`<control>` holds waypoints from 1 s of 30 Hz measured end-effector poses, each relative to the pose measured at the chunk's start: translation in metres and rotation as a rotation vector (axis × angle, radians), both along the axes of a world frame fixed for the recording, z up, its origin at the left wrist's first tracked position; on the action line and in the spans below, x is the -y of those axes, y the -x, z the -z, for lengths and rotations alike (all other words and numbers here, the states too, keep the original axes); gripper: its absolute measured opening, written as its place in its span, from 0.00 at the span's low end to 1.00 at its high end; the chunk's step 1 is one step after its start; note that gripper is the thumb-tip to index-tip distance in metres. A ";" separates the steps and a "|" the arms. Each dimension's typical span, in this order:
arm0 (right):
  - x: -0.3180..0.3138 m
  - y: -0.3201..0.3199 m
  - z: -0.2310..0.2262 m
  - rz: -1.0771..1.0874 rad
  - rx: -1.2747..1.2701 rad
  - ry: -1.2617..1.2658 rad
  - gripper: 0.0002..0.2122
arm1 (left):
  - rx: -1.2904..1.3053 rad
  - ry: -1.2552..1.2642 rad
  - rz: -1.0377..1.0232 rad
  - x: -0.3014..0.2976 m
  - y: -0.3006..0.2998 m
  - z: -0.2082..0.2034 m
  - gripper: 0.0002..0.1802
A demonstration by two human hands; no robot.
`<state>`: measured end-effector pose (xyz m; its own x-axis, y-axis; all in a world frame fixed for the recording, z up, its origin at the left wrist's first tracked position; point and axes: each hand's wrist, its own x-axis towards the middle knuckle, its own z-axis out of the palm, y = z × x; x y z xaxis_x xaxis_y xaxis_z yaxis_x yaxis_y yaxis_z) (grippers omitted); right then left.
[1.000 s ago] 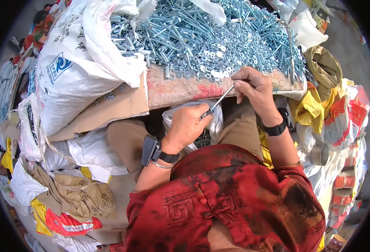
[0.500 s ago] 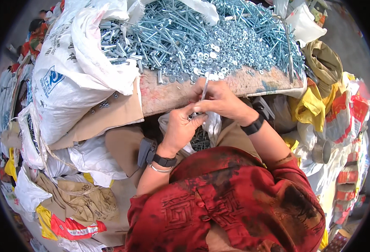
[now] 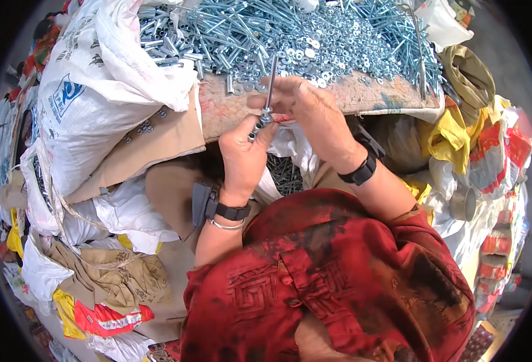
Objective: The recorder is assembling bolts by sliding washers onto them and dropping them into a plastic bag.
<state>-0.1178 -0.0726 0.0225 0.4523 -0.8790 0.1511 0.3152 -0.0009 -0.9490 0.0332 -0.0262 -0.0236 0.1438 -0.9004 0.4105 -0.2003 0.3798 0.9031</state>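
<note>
Here's the bolt [image 3: 272, 84], a slim silvery shaft, nearly upright in view and set against the front edge of the desk [image 3: 223, 102]! Its lower end sits gripped between thumb and fingers of the left hand [image 3: 242, 154], small metal fittings [image 3: 266, 116] bunched around it, more tucked into the curl of those fingers, too tiny to sort.

Right alongside, the right hand [image 3: 323, 117], fingers stretched out and grasping nothing that shows, the shaft crossing in front of them; blur hides whether they touch it.

Just below the hands, a white bag [image 3: 302, 146] with dark metal pieces [image 3: 284, 174] in its mouth, right between the knees! Up on the desk, what a heap: washers [image 3: 311, 53] nearest the edge, long bolts [image 3: 235, 27] piled behind, short tubes [image 3: 160, 48] over to the left.

Left again, a bulging white sack [image 3: 97, 96] leans over brown cardboard [image 3: 151, 151], a few nuts [image 3: 145, 127] lying on it. Far right, yellow cloth [image 3: 450, 136] hangs below a brown one [image 3: 468, 81], a metal cup [image 3: 462, 204] beneath.
</note>
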 end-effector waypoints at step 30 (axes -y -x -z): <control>-0.011 0.083 0.027 -0.274 -0.869 0.455 0.12 | -0.340 -0.404 0.335 0.007 -0.013 -0.011 0.07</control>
